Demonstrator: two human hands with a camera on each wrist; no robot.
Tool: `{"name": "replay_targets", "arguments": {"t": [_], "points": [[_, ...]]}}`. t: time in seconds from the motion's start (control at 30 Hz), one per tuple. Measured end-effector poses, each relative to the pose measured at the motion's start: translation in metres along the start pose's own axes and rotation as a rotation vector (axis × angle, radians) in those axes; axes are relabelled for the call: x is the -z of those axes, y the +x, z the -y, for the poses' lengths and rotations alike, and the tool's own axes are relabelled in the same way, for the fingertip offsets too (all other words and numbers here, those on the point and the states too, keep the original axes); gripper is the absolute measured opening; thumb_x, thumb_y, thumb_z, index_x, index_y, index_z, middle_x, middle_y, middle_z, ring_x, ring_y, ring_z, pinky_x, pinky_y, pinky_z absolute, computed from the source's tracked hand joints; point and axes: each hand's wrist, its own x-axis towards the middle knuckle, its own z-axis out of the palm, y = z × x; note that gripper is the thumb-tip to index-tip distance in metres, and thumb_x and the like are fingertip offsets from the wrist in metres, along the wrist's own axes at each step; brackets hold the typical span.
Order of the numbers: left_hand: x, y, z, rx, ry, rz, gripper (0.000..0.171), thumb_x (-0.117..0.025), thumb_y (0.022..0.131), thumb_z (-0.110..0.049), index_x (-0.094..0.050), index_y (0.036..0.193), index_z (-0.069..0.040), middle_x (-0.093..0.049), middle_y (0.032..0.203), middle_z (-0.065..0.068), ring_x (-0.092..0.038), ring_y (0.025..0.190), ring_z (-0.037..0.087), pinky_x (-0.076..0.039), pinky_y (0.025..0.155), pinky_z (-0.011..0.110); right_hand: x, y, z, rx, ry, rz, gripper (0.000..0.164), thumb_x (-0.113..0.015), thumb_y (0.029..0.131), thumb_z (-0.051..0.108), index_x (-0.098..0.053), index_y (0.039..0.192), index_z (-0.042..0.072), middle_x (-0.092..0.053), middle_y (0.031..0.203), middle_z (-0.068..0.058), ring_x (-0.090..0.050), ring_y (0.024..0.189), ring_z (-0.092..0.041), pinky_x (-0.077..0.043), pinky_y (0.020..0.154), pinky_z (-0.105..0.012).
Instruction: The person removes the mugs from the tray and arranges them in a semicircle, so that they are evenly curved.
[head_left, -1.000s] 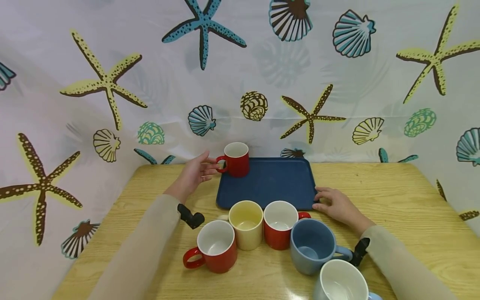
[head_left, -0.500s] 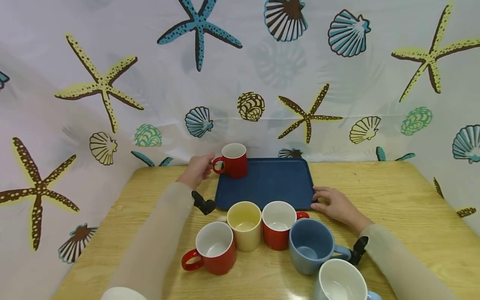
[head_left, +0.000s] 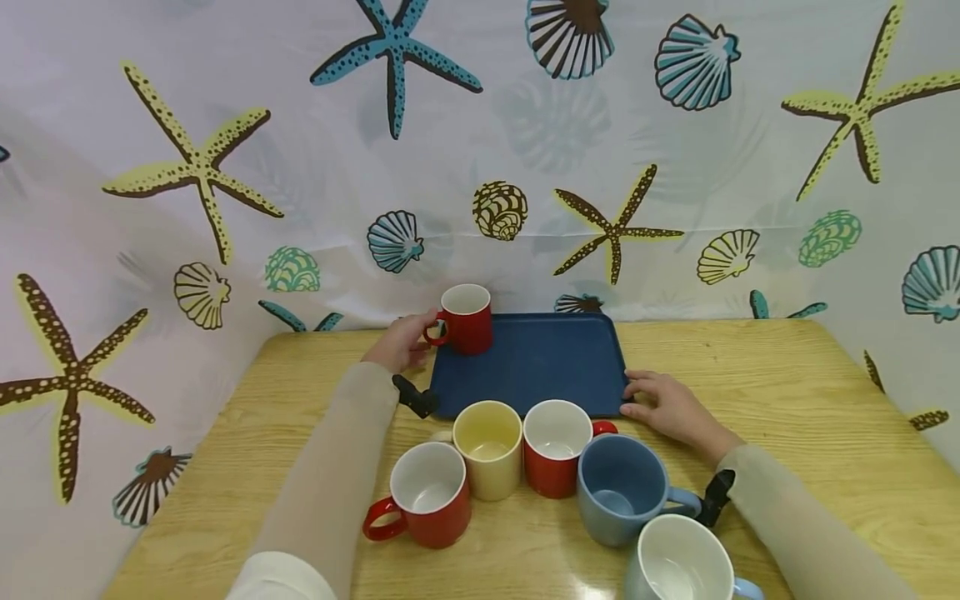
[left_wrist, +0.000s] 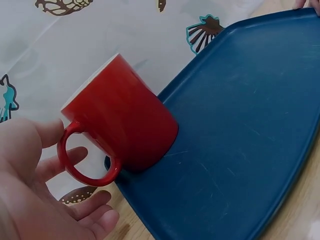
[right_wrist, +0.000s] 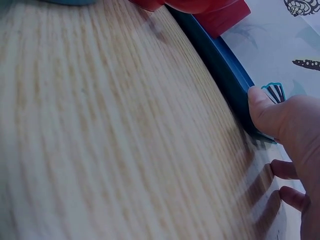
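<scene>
A red mug (head_left: 474, 333), white inside, stands upright on the back left corner of a navy blue tray (head_left: 555, 367), its handle turned left. My left hand (head_left: 402, 345) is at that handle. In the left wrist view the thumb (left_wrist: 49, 134) touches the handle's outer edge. One finger shows through the handle loop, while the others stay loosely bent below it. At the tray's front right corner, my right hand (head_left: 671, 407) holds the edge. Its thumb (right_wrist: 262, 107) presses on the rim in the right wrist view, with two fingertips beyond the corner.
Several mugs stand before the tray: a red mug (head_left: 442, 523), a cream mug (head_left: 497, 477), another red mug (head_left: 551, 475), a blue mug (head_left: 611, 518) and a white-lined mug (head_left: 678, 567) with a blue handle. A shell-print cloth (head_left: 337, 167) hangs behind the wooden table (head_left: 720, 350).
My left hand has come in around the red mug's handle from an outstretched pose at its left. The mug and my right hand at the tray corner have stayed in place.
</scene>
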Motion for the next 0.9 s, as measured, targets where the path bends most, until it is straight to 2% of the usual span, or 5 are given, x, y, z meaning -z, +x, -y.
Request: {"name": "replay_targets", "arguments": {"t": [0.2, 0.33, 0.5, 0.63, 0.9], "points": [[-0.004, 0.003, -0.001, -0.028, 0.092, 0.013, 0.053, -0.043, 0.096, -0.045, -0.042, 0.134, -0.008, -0.041, 0.132, 0.014, -0.044, 0.091, 0.026, -0.042, 0.065, 0.031, 0.0, 0.001, -0.002, -0.004, 0.0, -0.002, 0.027, -0.067, 0.085, 0.032, -0.068, 0.103, 0.011, -0.045, 0.137, -0.015, -0.037, 0.127, -0.038, -0.029, 0.101, -0.056], [-0.005, 0.01, -0.003, -0.038, 0.15, 0.016, 0.053, -0.043, 0.096, -0.044, -0.04, 0.133, -0.007, -0.04, 0.132, 0.017, -0.046, 0.092, 0.029, -0.045, 0.074, 0.036, -0.001, 0.001, -0.005, -0.007, -0.002, 0.002, 0.027, -0.067, 0.085, 0.032, -0.068, 0.103, 0.012, -0.045, 0.138, -0.014, -0.036, 0.127, -0.038, -0.029, 0.101, -0.056], [-0.007, 0.005, -0.012, -0.015, 0.207, 0.073, 0.054, -0.041, 0.096, -0.046, -0.039, 0.136, -0.009, -0.037, 0.136, 0.019, -0.045, 0.111, 0.036, -0.044, 0.09, 0.043, -0.001, 0.001, -0.006, -0.012, 0.003, -0.003, 0.027, -0.067, 0.086, 0.031, -0.068, 0.103, 0.012, -0.045, 0.138, -0.014, -0.036, 0.128, -0.039, -0.028, 0.101, -0.056], [-0.011, 0.001, -0.016, 0.008, 0.193, 0.128, 0.055, -0.04, 0.096, -0.047, -0.038, 0.137, -0.01, -0.041, 0.132, 0.022, -0.044, 0.118, 0.039, -0.039, 0.097, 0.044, 0.0, 0.0, -0.006, -0.016, 0.003, -0.005, 0.026, -0.067, 0.086, 0.031, -0.068, 0.103, 0.012, -0.045, 0.138, -0.014, -0.036, 0.128, -0.039, -0.029, 0.101, -0.056], [-0.012, 0.003, -0.011, 0.024, 0.092, 0.159, 0.046, -0.047, 0.095, -0.044, -0.041, 0.126, -0.01, -0.046, 0.13, 0.021, -0.047, 0.115, 0.037, -0.041, 0.093, 0.04, -0.001, 0.0, -0.004, -0.014, 0.007, -0.003, 0.027, -0.067, 0.086, 0.032, -0.068, 0.104, 0.012, -0.045, 0.138, -0.014, -0.035, 0.128, -0.039, -0.029, 0.101, -0.057]]}}
